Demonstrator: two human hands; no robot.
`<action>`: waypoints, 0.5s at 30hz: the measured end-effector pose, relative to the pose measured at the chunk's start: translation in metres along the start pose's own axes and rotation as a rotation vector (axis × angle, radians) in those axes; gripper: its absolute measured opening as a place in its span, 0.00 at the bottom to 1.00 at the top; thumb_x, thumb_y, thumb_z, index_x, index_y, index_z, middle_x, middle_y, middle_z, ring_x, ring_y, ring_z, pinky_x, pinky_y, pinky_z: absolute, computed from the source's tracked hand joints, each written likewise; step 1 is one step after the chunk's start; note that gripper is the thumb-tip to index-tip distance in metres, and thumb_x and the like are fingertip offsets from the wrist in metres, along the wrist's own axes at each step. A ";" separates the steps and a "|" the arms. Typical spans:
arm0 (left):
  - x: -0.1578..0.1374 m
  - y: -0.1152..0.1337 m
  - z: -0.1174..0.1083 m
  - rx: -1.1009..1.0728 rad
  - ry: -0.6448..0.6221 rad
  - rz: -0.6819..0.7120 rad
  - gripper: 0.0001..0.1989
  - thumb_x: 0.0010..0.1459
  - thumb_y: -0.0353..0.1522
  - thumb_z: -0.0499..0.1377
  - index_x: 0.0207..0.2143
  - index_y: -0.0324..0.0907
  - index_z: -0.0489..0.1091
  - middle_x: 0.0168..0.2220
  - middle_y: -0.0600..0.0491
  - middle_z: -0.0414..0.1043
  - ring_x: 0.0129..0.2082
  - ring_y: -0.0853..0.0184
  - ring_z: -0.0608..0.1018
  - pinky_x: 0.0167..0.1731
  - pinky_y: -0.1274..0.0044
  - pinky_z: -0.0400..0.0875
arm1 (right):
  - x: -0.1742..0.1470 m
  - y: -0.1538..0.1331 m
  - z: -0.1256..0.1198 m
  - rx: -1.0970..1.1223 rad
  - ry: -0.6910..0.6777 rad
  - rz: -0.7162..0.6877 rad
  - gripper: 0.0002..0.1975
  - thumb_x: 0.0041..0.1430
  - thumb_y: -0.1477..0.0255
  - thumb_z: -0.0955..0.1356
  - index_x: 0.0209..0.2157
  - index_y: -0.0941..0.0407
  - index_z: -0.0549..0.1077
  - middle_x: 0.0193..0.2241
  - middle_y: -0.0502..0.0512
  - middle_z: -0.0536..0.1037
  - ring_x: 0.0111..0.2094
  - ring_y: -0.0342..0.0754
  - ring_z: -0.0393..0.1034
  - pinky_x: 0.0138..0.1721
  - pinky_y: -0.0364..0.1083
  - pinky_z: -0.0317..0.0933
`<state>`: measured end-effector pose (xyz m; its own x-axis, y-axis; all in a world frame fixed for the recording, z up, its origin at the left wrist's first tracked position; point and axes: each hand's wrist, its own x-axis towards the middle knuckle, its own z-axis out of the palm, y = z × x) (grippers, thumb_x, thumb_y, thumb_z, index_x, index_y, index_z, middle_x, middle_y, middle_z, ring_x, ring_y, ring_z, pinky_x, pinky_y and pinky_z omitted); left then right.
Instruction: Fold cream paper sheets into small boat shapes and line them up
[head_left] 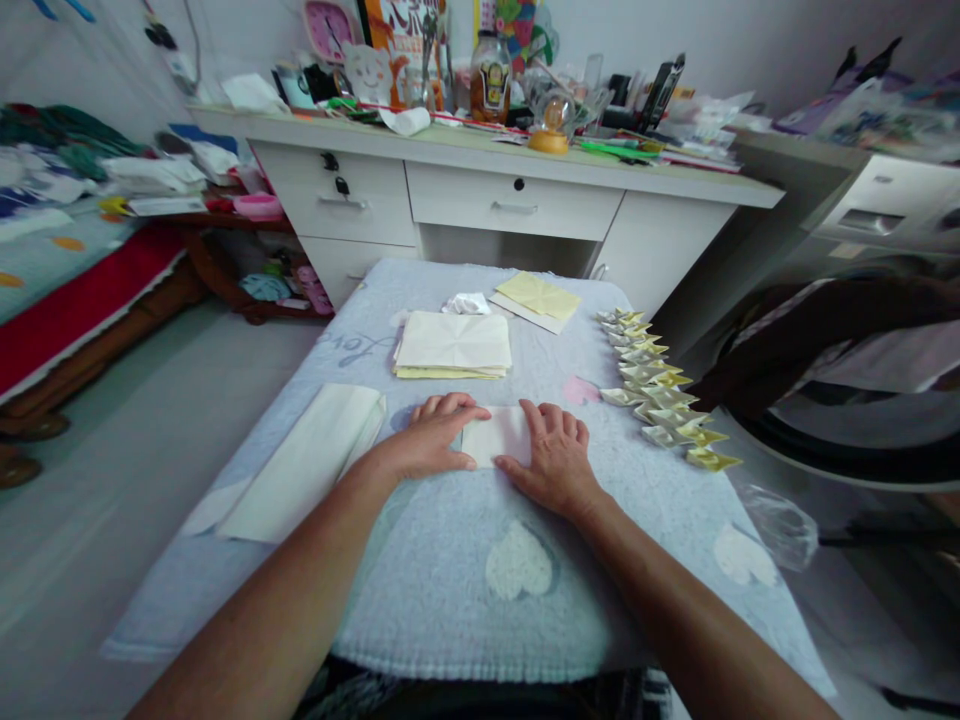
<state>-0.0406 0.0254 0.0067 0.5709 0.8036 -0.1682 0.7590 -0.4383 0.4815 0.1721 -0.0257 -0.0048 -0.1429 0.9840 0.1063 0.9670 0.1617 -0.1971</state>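
A small folded sheet of white paper (495, 437) lies flat on the cloth-covered table in front of me. My left hand (439, 437) rests at its left end, with thumb and index finger apart on the near and far edges. Over the right end lies my right hand (553, 450), its fingers spread and its thumb at the near edge. Just beyond them sits a stack of creased white and yellow paper sheets (454, 342). To the right, several small folded paper boats (652, 385), white and yellow, stand in rows.
A long folded white sheet (307, 465) lies left of my forearm. Behind the stack are a crumpled white paper (466, 303) and loose yellow paper (538, 295). A cluttered white desk (450, 150) stands at the back, a washing machine (892, 210) at right, a bed (82, 300) at left.
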 end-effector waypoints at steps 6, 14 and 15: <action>-0.001 0.000 -0.002 -0.003 -0.002 0.001 0.33 0.47 0.37 0.61 0.58 0.56 0.60 0.59 0.52 0.57 0.59 0.54 0.59 0.55 0.65 0.55 | -0.008 0.029 -0.002 -0.013 -0.043 0.025 0.44 0.54 0.54 0.66 0.67 0.53 0.46 0.59 0.65 0.58 0.57 0.62 0.52 0.55 0.60 0.45; 0.000 -0.004 0.003 -0.003 0.007 0.007 0.34 0.47 0.37 0.62 0.58 0.58 0.60 0.59 0.53 0.57 0.58 0.54 0.59 0.54 0.65 0.55 | -0.015 0.051 -0.003 0.039 -0.079 0.009 0.44 0.55 0.61 0.66 0.67 0.52 0.41 0.60 0.65 0.58 0.60 0.60 0.52 0.56 0.58 0.48; 0.000 -0.004 0.003 -0.001 0.007 0.006 0.33 0.47 0.37 0.61 0.58 0.58 0.60 0.59 0.53 0.57 0.58 0.54 0.59 0.54 0.64 0.55 | -0.015 0.053 -0.004 0.052 -0.088 0.011 0.44 0.55 0.63 0.66 0.67 0.52 0.41 0.61 0.65 0.58 0.60 0.60 0.52 0.57 0.58 0.48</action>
<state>-0.0429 0.0265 0.0023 0.5737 0.8034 -0.1595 0.7549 -0.4430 0.4835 0.2262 -0.0324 -0.0128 -0.1528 0.9881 0.0182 0.9565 0.1525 -0.2488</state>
